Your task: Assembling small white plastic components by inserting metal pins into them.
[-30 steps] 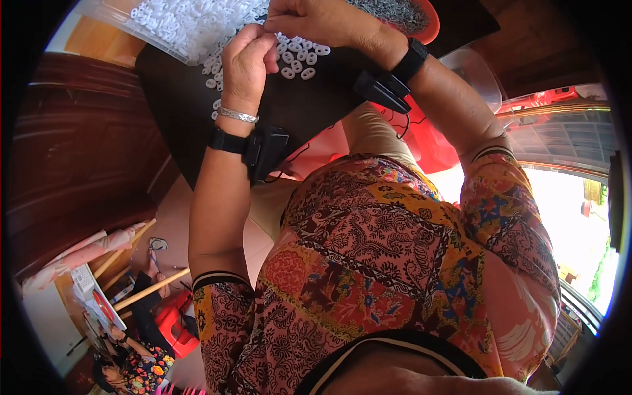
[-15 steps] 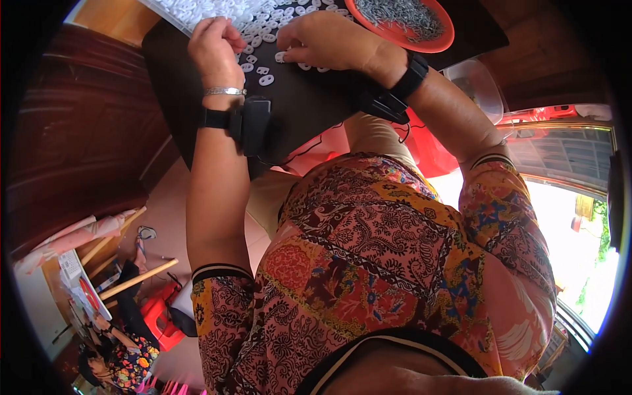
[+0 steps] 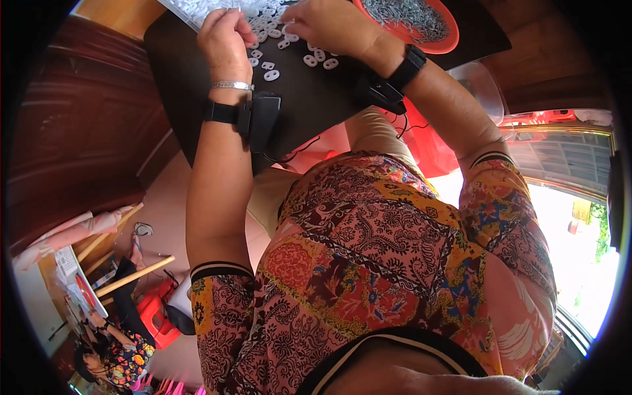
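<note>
Fingers of the left hand (image 3: 227, 36) are curling narrow, seemingly pinching one white ring (image 3: 271, 75) from the scatter on the dark board (image 3: 197, 85); the right hand (image 3: 329, 23) is hovering half-closed beside them, grip unclear. Rings could slide off the board's near edge if nudged. Lying flat, ovals pointing every way.

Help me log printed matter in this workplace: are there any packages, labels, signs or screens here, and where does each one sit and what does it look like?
White printed sheet: far lower left, leaning by the wall, rectangular, with a grid of small dark marks; too small to tell more.
Red and white printed card: just below that sheet, tilted, with red patches.
No packages or lit screens show; the black boxes strapped at the left hand and right hand show no display.
</note>
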Demonstrator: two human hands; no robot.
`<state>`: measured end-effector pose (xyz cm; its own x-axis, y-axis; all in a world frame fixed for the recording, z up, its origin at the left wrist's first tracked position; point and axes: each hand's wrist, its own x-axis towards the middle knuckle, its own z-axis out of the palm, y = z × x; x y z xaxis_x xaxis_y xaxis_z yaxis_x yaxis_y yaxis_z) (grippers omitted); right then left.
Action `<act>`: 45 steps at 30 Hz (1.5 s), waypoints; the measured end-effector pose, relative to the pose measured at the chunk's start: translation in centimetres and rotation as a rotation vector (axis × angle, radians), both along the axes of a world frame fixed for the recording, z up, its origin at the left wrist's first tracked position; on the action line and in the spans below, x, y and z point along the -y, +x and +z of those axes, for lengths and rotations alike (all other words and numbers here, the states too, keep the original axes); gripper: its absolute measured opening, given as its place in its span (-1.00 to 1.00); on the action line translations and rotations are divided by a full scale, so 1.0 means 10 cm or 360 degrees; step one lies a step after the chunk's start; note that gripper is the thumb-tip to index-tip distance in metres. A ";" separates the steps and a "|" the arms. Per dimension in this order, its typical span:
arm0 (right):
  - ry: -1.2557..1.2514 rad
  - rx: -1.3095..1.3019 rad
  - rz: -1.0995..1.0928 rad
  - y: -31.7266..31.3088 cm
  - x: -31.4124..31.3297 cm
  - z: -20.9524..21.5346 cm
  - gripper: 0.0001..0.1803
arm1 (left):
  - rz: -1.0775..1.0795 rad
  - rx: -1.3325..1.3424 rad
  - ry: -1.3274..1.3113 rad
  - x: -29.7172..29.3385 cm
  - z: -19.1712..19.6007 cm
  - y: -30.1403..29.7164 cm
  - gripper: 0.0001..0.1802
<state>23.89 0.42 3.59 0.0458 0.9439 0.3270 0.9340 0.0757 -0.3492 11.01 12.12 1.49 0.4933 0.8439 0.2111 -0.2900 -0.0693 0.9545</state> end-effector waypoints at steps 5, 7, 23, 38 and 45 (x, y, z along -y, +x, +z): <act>-0.0025 -0.0005 0.0059 -0.16 0.09 0.16 -0.77 | 0.0010 0.0003 -0.0017 -0.12 -0.07 -0.01 -0.82; 0.0016 -0.0063 0.0166 -0.20 0.02 -0.07 -0.81 | 0.0033 -0.0010 -0.0025 -0.09 -0.06 -0.01 -0.83; -0.0147 0.0375 0.0289 -0.43 -0.02 -0.16 -0.86 | 0.0026 -0.0015 -0.0091 -0.03 0.00 -0.01 -0.84; 0.0136 -0.2156 0.0186 0.20 -0.35 0.21 -0.83 | -0.0093 0.0028 -0.0039 0.21 0.07 0.02 -0.81; 0.0192 -0.2302 0.0338 0.14 -0.55 0.11 -0.79 | -0.0033 0.0256 -0.0019 0.20 0.08 0.00 -0.86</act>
